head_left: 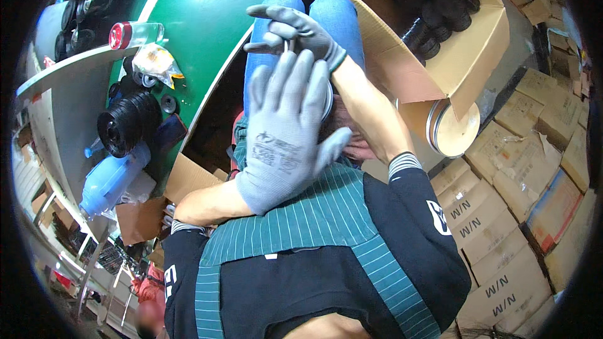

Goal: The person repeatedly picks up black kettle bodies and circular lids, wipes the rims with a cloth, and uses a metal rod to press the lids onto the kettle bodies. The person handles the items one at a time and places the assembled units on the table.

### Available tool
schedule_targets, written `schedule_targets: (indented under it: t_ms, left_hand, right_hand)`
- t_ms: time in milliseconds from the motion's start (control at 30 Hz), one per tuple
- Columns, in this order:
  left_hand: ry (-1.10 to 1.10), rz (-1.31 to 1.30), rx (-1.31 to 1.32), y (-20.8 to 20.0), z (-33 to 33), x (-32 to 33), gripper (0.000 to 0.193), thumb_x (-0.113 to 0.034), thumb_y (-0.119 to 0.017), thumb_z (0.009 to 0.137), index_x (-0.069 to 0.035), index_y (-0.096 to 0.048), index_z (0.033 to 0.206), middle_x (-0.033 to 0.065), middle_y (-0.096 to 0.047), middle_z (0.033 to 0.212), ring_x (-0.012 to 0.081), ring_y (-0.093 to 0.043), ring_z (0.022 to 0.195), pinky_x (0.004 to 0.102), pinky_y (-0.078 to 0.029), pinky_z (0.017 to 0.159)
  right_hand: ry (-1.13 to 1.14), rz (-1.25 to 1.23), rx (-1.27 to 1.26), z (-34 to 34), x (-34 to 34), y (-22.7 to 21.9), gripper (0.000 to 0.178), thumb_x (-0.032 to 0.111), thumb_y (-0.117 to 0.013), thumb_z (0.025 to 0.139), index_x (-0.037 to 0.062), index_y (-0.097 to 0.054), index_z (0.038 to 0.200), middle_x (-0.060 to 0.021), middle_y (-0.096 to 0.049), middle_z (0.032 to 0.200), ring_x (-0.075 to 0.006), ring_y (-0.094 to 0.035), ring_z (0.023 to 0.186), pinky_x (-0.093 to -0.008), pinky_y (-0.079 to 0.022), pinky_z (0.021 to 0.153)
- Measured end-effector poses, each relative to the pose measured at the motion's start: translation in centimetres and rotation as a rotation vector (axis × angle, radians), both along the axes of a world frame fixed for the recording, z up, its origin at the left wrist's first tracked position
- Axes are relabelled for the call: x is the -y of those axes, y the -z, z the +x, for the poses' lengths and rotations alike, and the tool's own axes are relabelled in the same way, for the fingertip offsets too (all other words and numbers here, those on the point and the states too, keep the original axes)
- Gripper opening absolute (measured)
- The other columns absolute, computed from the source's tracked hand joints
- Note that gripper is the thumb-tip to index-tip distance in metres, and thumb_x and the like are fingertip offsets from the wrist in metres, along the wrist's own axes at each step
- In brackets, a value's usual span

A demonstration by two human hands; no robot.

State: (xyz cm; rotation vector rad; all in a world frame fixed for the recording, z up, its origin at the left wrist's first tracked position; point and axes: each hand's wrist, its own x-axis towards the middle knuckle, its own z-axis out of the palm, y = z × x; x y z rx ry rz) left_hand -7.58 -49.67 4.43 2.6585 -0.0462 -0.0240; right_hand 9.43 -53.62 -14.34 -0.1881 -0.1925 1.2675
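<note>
Both of my hands wear grey coated gloves and are raised over my lap. My left hand (281, 135) is held up with its back in view, its fingers stretched out and its thumb apart. Just beyond its fingertips is my right hand (301, 32), with some fingers extended and others bent inward. A thin, light sliver shows between the bent fingers and the left fingertips; it is too small to name. The left palm is hidden. Beneath the hands are my knees in blue jeans (333, 16) and a teal striped apron (289, 213).
A green table (207, 0) at left carries a red-lidded clear jar (139, 35), a plastic packet (156, 64), black spools (129, 122) and a blue jug (113, 182). An open carton (477, 56) of black round parts stands right, near stacked cartons (502, 257). A person (151, 289) is at lower left.
</note>
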Motion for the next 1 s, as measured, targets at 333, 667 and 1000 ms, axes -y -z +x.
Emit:
schedule_targets:
  t_ms: [333,667,1000]
  left_hand:
    - [-0.144,-0.640,0.039,6.2,1.9,-9.8,0.044,-0.022,-0.039,0.112,0.002,-0.063,0.140,0.0264,-0.066,0.133,0.0422,-0.064,0.127,0.0461,-0.051,0.109]
    - [0.387,-0.883,-0.437,12.2,13.2,-9.7,0.060,-0.046,-0.037,0.116,-0.003,-0.079,0.114,0.0110,-0.075,0.097,0.0219,-0.069,0.086,0.0341,-0.057,0.081]
    - [0.699,-0.987,-0.111,15.0,16.9,-2.9,0.042,-0.033,-0.046,0.114,-0.004,-0.073,0.126,0.0149,-0.076,0.109,0.0272,-0.072,0.102,0.0409,-0.057,0.096]
  right_hand:
    - [0.364,-0.145,0.646,-4.8,12.2,-7.9,0.044,0.024,-0.047,0.114,0.0051,-0.071,0.082,-0.0021,-0.058,0.067,-0.0192,-0.064,0.079,-0.0611,-0.040,0.123]
    - [0.139,0.111,1.794,-6.5,9.2,-14.8,0.010,0.023,-0.072,0.078,0.0149,-0.068,0.073,0.0019,-0.046,0.061,-0.0195,-0.050,0.065,-0.0480,-0.055,0.092]
    - [-0.486,-0.012,1.859,-8.7,1.1,-16.7,0.036,0.041,-0.071,0.086,0.0068,-0.073,0.098,-0.0086,-0.070,0.081,-0.0245,-0.071,0.071,-0.0392,-0.054,0.058]
